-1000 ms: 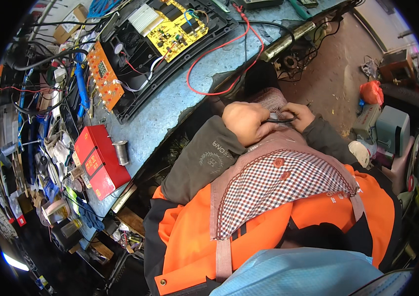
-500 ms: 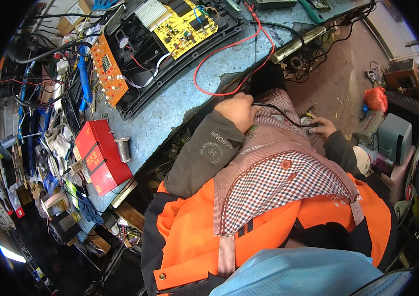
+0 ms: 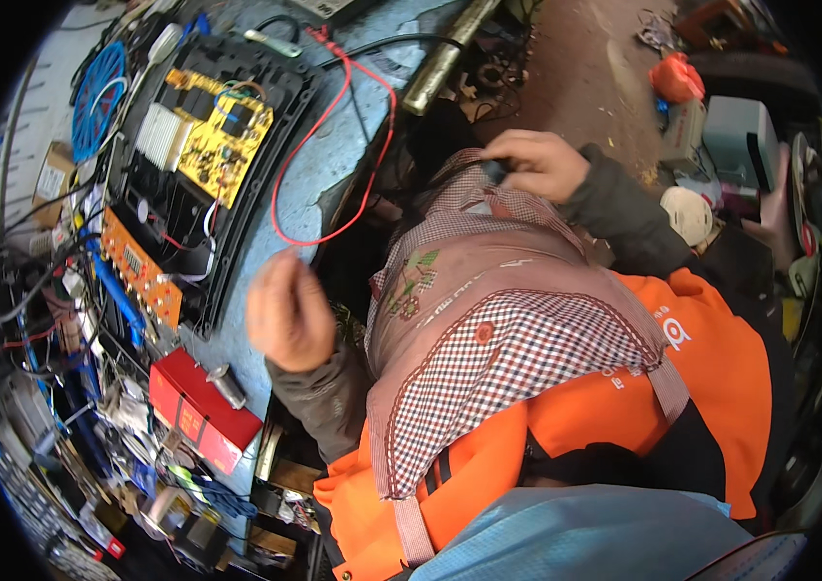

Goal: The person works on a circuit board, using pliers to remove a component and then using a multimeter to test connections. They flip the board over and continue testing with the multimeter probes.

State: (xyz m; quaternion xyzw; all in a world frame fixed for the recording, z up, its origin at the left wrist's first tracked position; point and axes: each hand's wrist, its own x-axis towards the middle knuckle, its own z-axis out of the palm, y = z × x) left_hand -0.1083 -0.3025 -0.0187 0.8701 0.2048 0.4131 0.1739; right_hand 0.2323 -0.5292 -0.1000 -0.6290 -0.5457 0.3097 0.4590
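My right hand (image 3: 539, 167) is above the apron over my lap, its thumb and fingers closed on the black end of a cable (image 3: 495, 171). Most of that cable is lost against the dark gap beside the bench. Blurred by motion, my left hand (image 3: 287, 312) hovers at the bench's front edge with curled fingers; I cannot make out anything in it. Just beyond it, a red wire loop (image 3: 278, 221) hangs over the edge. An opened black appliance housing (image 3: 274, 145) lies on the bench, with a yellow circuit board (image 3: 227, 136) and an orange display board (image 3: 140, 266).
Left of my left hand are a red box (image 3: 200, 402) and a metal spool (image 3: 225, 385) on the blue bench (image 3: 319, 155). Tools and tangled cables crowd the far left. A grey box (image 3: 740, 140) and a red plastic bag (image 3: 676, 77) are at right.
My left hand has let go of the black cable and moved left to the bench edge. My right hand, with the cable end, has come up and left. The whole view has turned.
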